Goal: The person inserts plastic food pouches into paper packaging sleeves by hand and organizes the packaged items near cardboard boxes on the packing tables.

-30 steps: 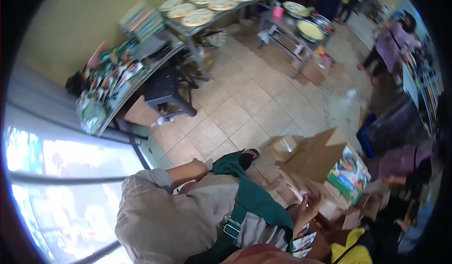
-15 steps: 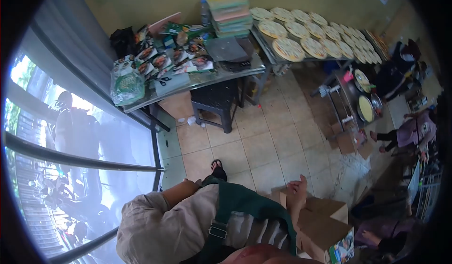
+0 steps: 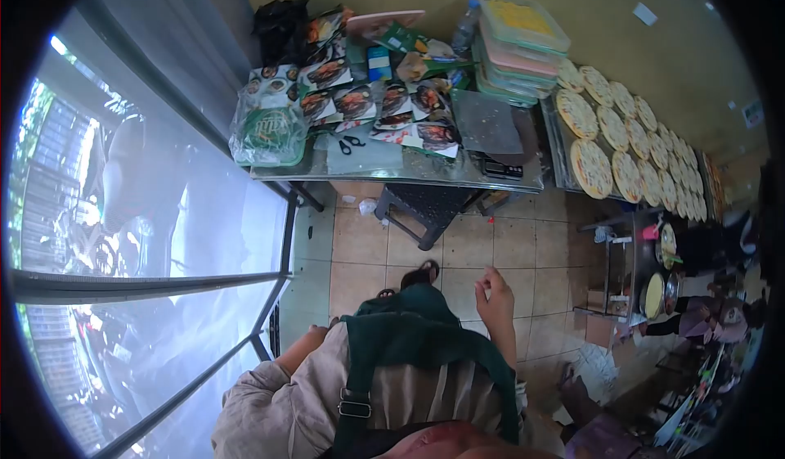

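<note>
My right hand (image 3: 495, 297) is raised above the tiled floor, its fingers loosely apart and nothing in them. Low at my left side, my left hand (image 3: 325, 328) is partly hidden by the green apron (image 3: 409, 320), and its fingers are hard to make out. Ahead of both hands is a metal table (image 3: 286, 169) bearing printed food packages (image 3: 356, 101), black scissors (image 3: 352, 144), a plastic-wrapped green container (image 3: 274, 136) and a grey sheet (image 3: 488, 123). Neither hand touches the table.
Stacked lidded boxes (image 3: 523, 29) stand at the table's right end. Beyond them, many round pizzas (image 3: 590, 168) lie on another table. A black stool (image 3: 421, 209) is under the near table. People (image 3: 711, 316) are at the right. Glass panels (image 3: 163, 213) line the left.
The view has turned right and come nearer to the package table. My right hand is now further forward over the floor, and the cardboard boxes beside it have left view.
</note>
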Available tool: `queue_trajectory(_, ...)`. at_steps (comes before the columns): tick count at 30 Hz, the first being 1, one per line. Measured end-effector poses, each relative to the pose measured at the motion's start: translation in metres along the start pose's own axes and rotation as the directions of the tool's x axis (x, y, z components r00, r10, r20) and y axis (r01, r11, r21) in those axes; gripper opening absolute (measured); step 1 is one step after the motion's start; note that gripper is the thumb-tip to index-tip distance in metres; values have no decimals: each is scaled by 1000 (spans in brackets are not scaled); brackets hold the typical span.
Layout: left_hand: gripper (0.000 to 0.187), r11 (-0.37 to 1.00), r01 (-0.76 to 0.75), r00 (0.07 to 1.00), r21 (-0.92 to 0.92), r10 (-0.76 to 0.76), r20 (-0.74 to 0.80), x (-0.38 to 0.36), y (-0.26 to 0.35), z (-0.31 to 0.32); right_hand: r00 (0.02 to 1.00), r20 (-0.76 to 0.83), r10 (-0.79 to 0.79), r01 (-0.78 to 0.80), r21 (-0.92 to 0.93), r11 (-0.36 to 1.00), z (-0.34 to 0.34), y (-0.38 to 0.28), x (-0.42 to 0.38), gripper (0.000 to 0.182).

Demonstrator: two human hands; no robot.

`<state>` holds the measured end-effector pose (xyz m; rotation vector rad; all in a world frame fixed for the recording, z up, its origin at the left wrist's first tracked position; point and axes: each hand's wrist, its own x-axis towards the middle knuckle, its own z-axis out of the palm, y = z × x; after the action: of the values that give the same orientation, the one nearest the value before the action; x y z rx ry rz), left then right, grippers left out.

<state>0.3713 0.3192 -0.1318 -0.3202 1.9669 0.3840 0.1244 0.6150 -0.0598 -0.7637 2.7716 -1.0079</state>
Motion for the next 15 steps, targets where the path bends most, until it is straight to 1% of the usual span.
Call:
queue_trajectory(5,27,996,33,999,-82,-34,-11,56,-5,-10,976,101,-192,201,-90,975,9,0,102,36)
queue_trajectory(8,27,992,46,999,-115,-49,-21,98,-7,-13,965,102,-243,239,56,969,14,-2,160,37)
queue_trajectory(11,28,988,57,997,-141,-63,-38,133,-16,-8,959,93,-266,234,266,935,46,12,222,36)
queue_trajectory(12,28,988,58,997,-146,-64,-40,143,-21,-4,951,120,-285,247,261,933,50,2,244,35)
queue_trajectory(15,29,989,50,997,-141,-58,-53,176,-48,5,921,97,-378,333,308,891,77,-30,314,33)
